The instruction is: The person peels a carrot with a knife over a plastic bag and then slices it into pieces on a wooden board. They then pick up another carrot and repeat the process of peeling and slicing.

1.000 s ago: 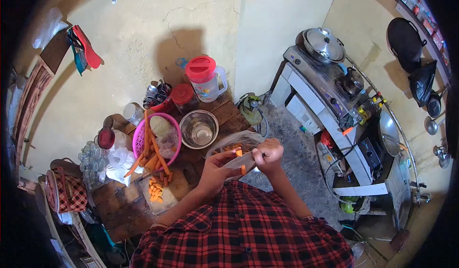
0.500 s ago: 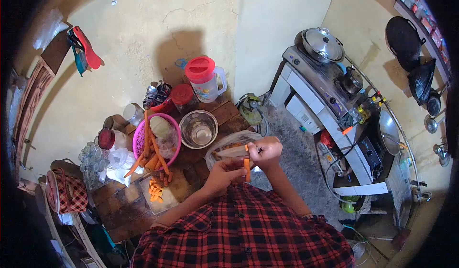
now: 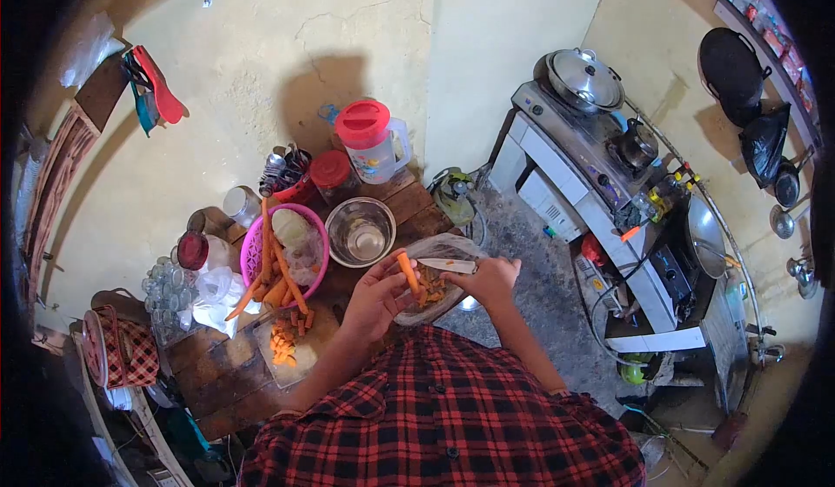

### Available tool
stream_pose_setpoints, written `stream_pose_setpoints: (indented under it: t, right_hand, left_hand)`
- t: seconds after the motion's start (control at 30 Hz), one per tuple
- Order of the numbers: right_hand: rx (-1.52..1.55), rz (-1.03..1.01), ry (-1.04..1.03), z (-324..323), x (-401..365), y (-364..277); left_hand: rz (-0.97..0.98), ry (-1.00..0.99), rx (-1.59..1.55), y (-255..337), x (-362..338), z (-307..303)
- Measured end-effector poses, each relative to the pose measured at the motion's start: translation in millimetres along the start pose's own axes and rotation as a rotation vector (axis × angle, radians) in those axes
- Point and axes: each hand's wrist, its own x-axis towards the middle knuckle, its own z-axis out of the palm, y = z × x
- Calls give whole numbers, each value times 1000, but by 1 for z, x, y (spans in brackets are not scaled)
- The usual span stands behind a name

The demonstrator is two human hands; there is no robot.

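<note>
In my left hand (image 3: 374, 303) is a carrot (image 3: 407, 271), tilted and held between thumb and fingers. My right hand (image 3: 487, 280) is wrapped round the handle of a knife (image 3: 448, 264), whose blade points left toward the carrot. Below both hands a clear plastic bag (image 3: 452, 245) holds orange and brownish peelings (image 3: 430, 289). To the left, a chopping board (image 3: 323, 348) bears a pile of cut carrot pieces (image 3: 283, 346). A pink basket (image 3: 325, 252) beyond it holds long carrots (image 3: 280, 261) and a pale round vegetable (image 3: 291, 228).
A metal bowl (image 3: 361, 233) stands beside the basket on the wooden table (image 3: 217, 383). Behind are a red-lidded jar (image 3: 332, 178) and a pitcher (image 3: 372, 143). Drinking glasses (image 3: 167, 291) stand left. A stove (image 3: 578, 139) with pots is at the right.
My left hand has moved up and left with the carrot, turning it. My right hand has lowered slightly, and the knife blade now lies nearly level beside the carrot.
</note>
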Motion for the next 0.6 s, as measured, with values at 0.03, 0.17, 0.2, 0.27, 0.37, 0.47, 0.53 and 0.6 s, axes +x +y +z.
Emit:
stream_pose_setpoints:
  t: [0.03,0.17,0.2,0.27,0.37,0.47,0.53,0.6]
  right_hand:
    - [24,1,4,5,2,1]
    - [46,136,-40,22,7,3]
    - [24,115,-34,14,5,1]
    - [3,95,-28,10,3,1]
    - [-12,21,81,11,0,1]
    - [65,34,159,14,1,1]
    - [58,134,109,23,8,3]
    - [32,89,125,17,5,2]
  left_hand:
    - [-2,-1,0,1,1,-1]
    - [4,-82,-94,4,2,1]
    - [25,-100,-103,4,2,3]
    - [20,-91,-129,7,1,6]
    - [10,-71,-135,13,-4,15]
    - [-8,-56,-117,16,-5,17]
    - [-20,-52,-119,17,-5,17]
    - [4,-98,-71,18,-4,17]
